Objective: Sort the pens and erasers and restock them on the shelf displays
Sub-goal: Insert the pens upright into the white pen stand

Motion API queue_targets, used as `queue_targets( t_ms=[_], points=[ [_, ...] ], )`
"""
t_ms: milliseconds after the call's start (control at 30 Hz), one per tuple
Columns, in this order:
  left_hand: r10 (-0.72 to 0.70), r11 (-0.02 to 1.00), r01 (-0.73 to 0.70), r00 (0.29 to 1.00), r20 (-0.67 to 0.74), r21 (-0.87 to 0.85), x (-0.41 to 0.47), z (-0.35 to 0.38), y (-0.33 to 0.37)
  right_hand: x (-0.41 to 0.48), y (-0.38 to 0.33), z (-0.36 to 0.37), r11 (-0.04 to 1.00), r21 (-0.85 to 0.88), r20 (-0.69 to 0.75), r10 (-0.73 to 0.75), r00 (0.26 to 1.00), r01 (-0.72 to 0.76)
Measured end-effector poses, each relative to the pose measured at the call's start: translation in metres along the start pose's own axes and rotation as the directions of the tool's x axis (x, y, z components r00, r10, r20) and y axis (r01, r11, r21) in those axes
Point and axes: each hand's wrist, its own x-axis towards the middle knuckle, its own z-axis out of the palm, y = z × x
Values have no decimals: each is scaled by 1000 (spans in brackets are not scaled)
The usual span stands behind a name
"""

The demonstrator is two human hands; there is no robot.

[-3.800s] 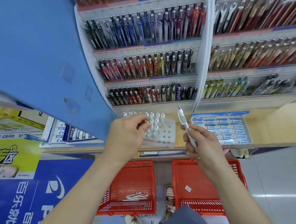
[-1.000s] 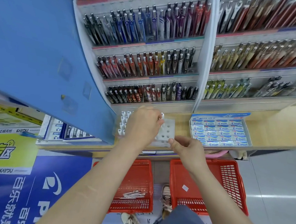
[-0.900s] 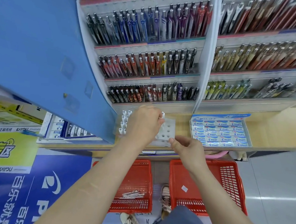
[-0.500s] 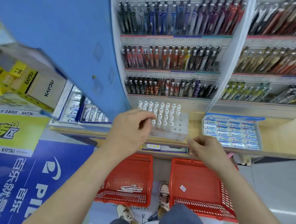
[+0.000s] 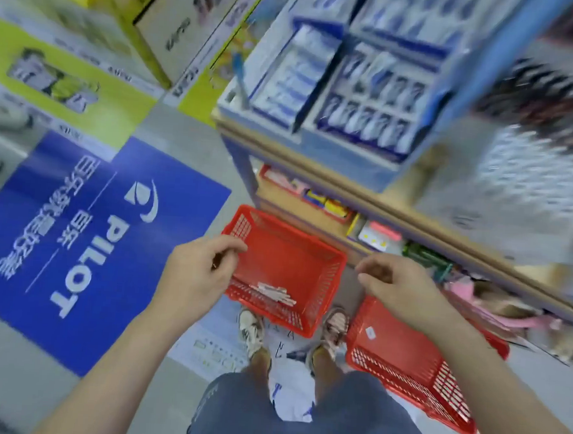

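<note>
Two red baskets sit on the floor below your hands, and only the stocked basket [image 5: 292,260] at the centre carries goods: a small bunch of white pens [image 5: 272,291] lies at 6 o'clock inside it, against the near wall. The second basket [image 5: 403,365], at 4 o'clock, shows just a small white tag. You seem to be at the fetching step, going down for pens to put up on the shelf [image 5: 408,184] at 1 o'clock. Your left hand [image 5: 197,275] hovers over the stocked basket's left rim, fingers curled, thumb near forefinger; I cannot tell whether it holds anything. Your right hand [image 5: 398,290] hangs between the baskets, fingers loosely bent, nothing seen in it. The next move calls for coming in from above, over the mesh wall, and gathering the thin pens as a bunch. Your shoes [image 5: 251,332] stand just beside that wall on a sheet of paper [image 5: 216,350]; a blue floor sign [image 5: 76,237] lies at 9 o'clock, and the shelf is too blurred to pick a slot
</note>
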Motion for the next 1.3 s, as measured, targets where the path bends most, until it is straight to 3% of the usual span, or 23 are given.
queue_targets(
  t_ms=[167, 333, 433, 533, 700, 800, 867, 1000, 1133, 1300],
  points=[
    [-209, 976, 201, 973, 94, 88, 10, 64, -137, 80, 33, 120, 998, -65, 73, 22, 997, -17],
    [-221, 964, 186, 957, 186, 189, 54, 174, -271, 179, 118, 254, 988, -145, 144, 79, 986, -58],
    [-149, 953, 53, 940, 308, 299, 101, 269, -359, 245, 200, 343, 977, -208, 178, 86, 980, -48],
    [-26, 914, -170, 880, 474, 367, 145, 357, -425, 293, 267, 410, 954, -300, 238, 87, 967, -12],
    [22, 759, -503, 653, 757, 413, 191, 475, -485, 349, 343, 498, 773, -614, 364, 100, 926, 158],
    [92, 616, -702, 516, 852, 358, 199, 515, -502, 358, 359, 520, 716, -663, 390, 85, 917, 216],
    [122, 554, -762, 473, 873, 335, 201, 526, -509, 359, 361, 525, 705, -660, 409, 48, 911, 259],
    [96, 514, -761, 510, 855, 396, 200, 522, -505, 363, 359, 522, 740, -649, 408, 140, 902, 178],
    [100, 535, -719, 577, 811, 445, 198, 520, -505, 369, 368, 510, 742, -660, 415, 235, 879, 113],
    [103, 641, -594, 694, 713, 485, 212, 514, -506, 386, 379, 482, 682, -723, 131, 291, 948, -110]
  ],
)
